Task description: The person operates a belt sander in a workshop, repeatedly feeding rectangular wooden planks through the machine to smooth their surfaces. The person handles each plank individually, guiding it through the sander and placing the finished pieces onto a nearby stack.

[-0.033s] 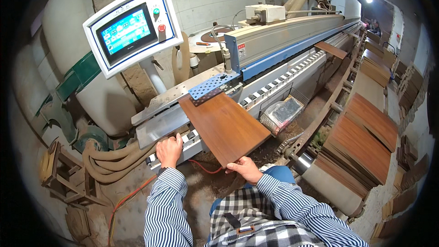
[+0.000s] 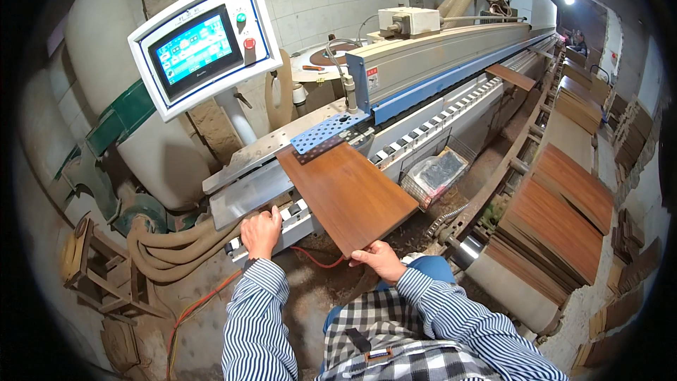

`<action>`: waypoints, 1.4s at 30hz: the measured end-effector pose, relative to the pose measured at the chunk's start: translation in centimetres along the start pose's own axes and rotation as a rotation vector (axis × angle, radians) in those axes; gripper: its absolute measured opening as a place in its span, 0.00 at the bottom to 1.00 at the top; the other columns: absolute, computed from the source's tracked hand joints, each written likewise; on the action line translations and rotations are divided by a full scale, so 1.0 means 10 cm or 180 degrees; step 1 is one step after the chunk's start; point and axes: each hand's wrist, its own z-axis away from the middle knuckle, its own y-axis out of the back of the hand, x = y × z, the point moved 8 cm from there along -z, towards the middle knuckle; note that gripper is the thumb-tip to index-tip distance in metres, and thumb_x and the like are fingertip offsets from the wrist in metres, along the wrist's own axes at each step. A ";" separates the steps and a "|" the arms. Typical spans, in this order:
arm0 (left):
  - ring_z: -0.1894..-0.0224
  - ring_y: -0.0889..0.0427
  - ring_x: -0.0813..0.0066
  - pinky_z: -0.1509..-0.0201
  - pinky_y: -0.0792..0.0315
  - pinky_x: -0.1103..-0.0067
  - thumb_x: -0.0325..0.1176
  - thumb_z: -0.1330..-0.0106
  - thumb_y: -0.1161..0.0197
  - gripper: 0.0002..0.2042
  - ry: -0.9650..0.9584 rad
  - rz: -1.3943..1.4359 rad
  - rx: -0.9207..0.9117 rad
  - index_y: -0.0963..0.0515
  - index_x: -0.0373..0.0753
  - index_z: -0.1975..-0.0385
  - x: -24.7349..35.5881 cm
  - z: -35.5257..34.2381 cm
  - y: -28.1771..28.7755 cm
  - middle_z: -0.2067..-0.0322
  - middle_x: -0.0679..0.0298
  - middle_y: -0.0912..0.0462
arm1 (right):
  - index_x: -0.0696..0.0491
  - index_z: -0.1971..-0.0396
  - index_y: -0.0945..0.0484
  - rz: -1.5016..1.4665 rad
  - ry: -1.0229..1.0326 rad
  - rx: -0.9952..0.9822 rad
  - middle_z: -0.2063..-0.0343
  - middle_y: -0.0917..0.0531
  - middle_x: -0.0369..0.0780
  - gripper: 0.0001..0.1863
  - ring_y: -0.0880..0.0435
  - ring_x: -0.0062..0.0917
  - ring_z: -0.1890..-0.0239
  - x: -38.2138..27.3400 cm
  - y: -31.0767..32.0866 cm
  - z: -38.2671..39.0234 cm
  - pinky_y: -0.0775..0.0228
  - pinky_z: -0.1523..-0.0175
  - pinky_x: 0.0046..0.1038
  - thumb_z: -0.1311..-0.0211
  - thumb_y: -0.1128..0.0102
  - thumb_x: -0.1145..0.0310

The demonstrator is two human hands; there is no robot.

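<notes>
A brown wood-grain board [image 2: 349, 197] lies across the infeed of a long edge-banding machine [image 2: 437, 63]. Its far end sits under a blue perforated guard plate [image 2: 328, 132], which hides part of that edge. My right hand [image 2: 379, 261] pinches the board's near corner, thumb on top and fingers underneath. Away from the board, my left hand [image 2: 261, 233] is curled over the near end of the machine's pale side rail [image 2: 293, 222], beside the metal bed [image 2: 250, 194].
A control panel [image 2: 204, 42] with a lit screen stands at upper left. Stacked boards [image 2: 564, 204] rest on a roller conveyor at right. A wire basket [image 2: 437, 176] hangs beside the machine; another board [image 2: 509, 76] sticks out farther along. Hoses [image 2: 169, 254] and an orange cable [image 2: 204, 300] lie lower left.
The board has shifted very slightly to the right along the machine, and my right hand moves with it. My left hand stays put.
</notes>
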 end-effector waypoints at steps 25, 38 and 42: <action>0.73 0.20 0.52 0.57 0.31 0.64 0.50 0.35 0.56 0.25 0.0029 0.0002 0.0063 0.19 0.37 0.82 -0.03 0.00 -0.04 0.79 0.49 0.20 | 0.53 0.75 0.26 0.0174 0.0100 0.1761 0.84 0.23 0.33 0.19 0.25 0.17 0.81 -0.56 1.43 0.24 0.33 0.73 0.19 0.37 0.46 0.51; 0.71 0.21 0.49 0.63 0.30 0.60 0.49 0.33 0.60 0.27 -0.0123 -0.0205 0.0131 0.19 0.36 0.80 -0.02 -0.01 -0.05 0.77 0.47 0.20 | 0.57 0.72 0.21 0.3621 0.1666 0.4710 0.73 0.19 0.40 0.07 0.22 0.26 0.67 -2.12 2.42 3.33 0.31 0.61 0.28 0.46 0.38 0.69; 0.72 0.21 0.48 0.63 0.30 0.60 0.48 0.33 0.59 0.27 -0.0140 -0.0160 0.0227 0.19 0.35 0.80 -0.02 -0.01 -0.05 0.78 0.47 0.20 | 0.55 0.55 0.25 0.5290 0.0564 0.6718 0.56 0.22 0.46 0.22 0.26 0.36 0.54 -2.26 2.73 5.11 0.35 0.50 0.34 0.47 0.37 0.58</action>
